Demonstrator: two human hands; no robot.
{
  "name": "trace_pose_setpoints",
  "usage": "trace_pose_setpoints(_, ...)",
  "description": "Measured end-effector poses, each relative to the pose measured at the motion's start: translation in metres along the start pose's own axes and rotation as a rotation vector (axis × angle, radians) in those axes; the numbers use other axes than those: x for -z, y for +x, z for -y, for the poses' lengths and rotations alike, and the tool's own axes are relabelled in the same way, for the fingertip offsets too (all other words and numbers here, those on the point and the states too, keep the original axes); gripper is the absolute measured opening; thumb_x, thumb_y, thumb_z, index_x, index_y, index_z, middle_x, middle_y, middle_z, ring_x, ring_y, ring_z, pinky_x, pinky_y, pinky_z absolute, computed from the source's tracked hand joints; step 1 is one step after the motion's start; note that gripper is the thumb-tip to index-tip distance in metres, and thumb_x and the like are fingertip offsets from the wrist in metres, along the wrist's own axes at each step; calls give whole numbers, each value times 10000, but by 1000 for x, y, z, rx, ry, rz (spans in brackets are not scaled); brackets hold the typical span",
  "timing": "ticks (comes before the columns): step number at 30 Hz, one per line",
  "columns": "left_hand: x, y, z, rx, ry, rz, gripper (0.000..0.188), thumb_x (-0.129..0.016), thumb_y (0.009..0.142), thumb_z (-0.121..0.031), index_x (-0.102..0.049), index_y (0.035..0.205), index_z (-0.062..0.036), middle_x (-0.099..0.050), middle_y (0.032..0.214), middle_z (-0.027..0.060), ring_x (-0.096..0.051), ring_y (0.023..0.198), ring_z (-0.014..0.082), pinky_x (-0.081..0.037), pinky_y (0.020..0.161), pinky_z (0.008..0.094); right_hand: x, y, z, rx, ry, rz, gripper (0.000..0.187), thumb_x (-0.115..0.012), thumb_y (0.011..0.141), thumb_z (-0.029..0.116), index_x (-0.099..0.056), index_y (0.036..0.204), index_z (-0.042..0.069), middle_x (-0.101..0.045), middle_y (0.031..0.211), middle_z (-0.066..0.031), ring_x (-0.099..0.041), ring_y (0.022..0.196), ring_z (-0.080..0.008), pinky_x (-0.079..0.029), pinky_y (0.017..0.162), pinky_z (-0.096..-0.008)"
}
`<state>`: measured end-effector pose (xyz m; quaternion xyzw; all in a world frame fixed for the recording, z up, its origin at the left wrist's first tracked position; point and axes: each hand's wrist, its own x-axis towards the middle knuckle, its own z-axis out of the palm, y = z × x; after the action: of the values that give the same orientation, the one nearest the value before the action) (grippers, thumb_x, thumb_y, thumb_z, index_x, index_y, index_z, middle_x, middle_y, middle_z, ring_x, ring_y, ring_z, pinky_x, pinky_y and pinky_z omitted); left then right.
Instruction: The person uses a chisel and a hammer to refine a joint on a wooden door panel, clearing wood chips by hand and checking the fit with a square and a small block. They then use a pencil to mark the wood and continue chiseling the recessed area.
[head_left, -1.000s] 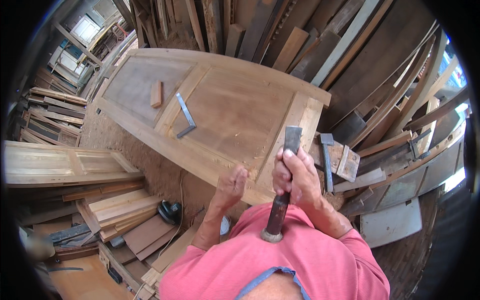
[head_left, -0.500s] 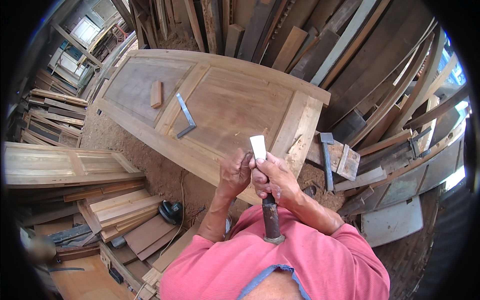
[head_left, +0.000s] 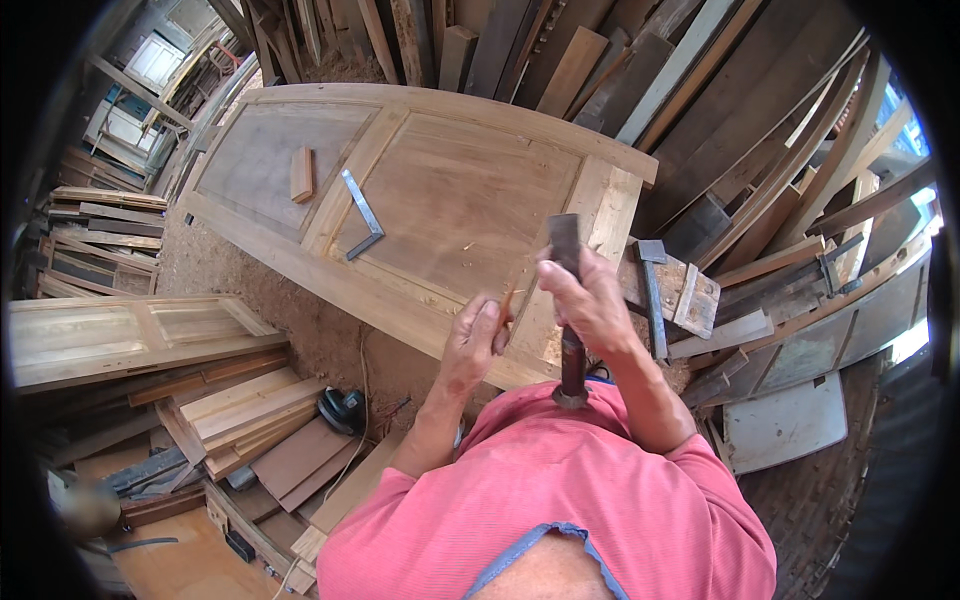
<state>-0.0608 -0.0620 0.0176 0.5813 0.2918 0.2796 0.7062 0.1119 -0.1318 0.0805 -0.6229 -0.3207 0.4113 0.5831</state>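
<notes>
My right hand (head_left: 597, 308) is wrapped round a chisel (head_left: 572, 360), its flat metal blade pointing up and away and its dark handle hanging down toward my pink shirt. Between the thumb and fingers of my left hand (head_left: 468, 342) is a thin reddish-brown wood sliver (head_left: 508, 300). The two hands are apart, over the near edge of a large panelled wooden door (head_left: 470, 205) lying flat. On the door rest an L-shaped metal square (head_left: 362, 212) and, farther left, a small wood block (head_left: 302, 174).
Right of the door, a grey hammer-like tool (head_left: 653, 300) lies against a small board (head_left: 697, 303). Many planks (head_left: 720, 130) lean along the far side and right. At left are another panelled door (head_left: 130, 335), stacked boards (head_left: 255, 412) and a dark power tool (head_left: 342, 410) with a cord.
My hands have moved apart, and the chisel has turned so its bright blade now looks dark. It has shifted up and right with my right hand. The sliver in my left hand now shows.
</notes>
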Motion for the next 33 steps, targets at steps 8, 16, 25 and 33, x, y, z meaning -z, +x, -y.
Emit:
trace_pose_setpoints(8,-2,15,-3,185,-580,140,260,-475,1017,-295,-547,945,-55,-447,613,-18,-394,514,76,-348,507,237,4,16,-6,-46,39,103,202,-580,976,213,-596,986,12,-566,753,12,-508,618,-47,-429,516,-231)
trace_pose_setpoints(16,2,56,5,28,-514,82,237,-470,1036,-274,-559,960,-68,-462,677,-59,-399,570,22,-327,495,194,-32,4,-25,-60,849,156,257,-465,1026,201,-513,1193,11,-645,886,-55,-569,582,-96,-500,536,-255)
trace_pose_setpoints(25,4,49,-11,-204,-180,68,253,-461,1052,-260,-599,957,-70,-553,760,-51,-487,697,22,-420,602,198,-54,-25,-5,-269,815,231,201,-430,1036,198,-528,1044,23,-499,688,-4,-403,432,-62,-437,416,-230)
trace_pose_setpoints(33,5,36,-16,-403,194,-64,283,-459,1045,-229,-553,854,-42,-511,670,15,-463,618,88,-397,550,282,-54,-31,-2,-215,779,218,209,-436,1033,213,-529,1054,27,-502,677,-10,-397,424,-65,-430,408,-235)
